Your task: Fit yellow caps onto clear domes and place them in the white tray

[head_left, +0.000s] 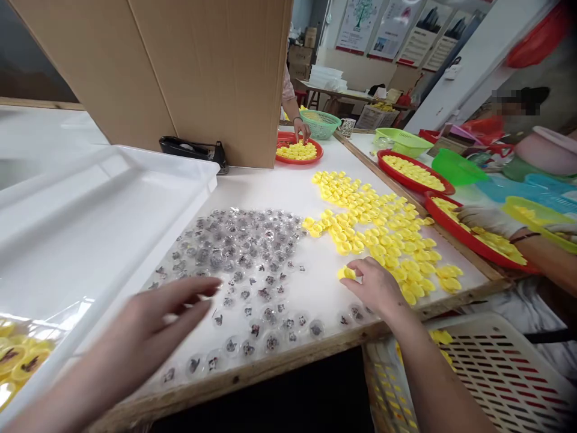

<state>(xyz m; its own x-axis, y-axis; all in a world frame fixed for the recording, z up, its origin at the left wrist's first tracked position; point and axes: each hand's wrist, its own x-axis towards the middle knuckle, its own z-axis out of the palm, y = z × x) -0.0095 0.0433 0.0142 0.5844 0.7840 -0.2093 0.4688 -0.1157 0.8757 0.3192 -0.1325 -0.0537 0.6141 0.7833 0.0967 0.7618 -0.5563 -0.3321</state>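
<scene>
My right hand [375, 284] pinches a small yellow cup-like piece [347, 273] between thumb and fingers, just above the white tabletop. Beside it spreads a loose field of similar yellow pieces [383, 210], some in short overlapping stacks. My left hand [153, 328], slightly blurred, hovers over the near left of the table with thumb and fingers apart and nothing visible between them. Under and beyond its fingertips lie many clear round discs with dark printed figures [270, 279], crowded at the back and looser toward the front edge.
A white tray [180, 180] stands at left, yellow printed pieces in its near corner. Behind it are a tape dispenser [193, 150] and a cardboard sheet [202, 78]. Co-workers' hands work at red trays [300, 161] across and right. A white basket [509, 361] sits below right.
</scene>
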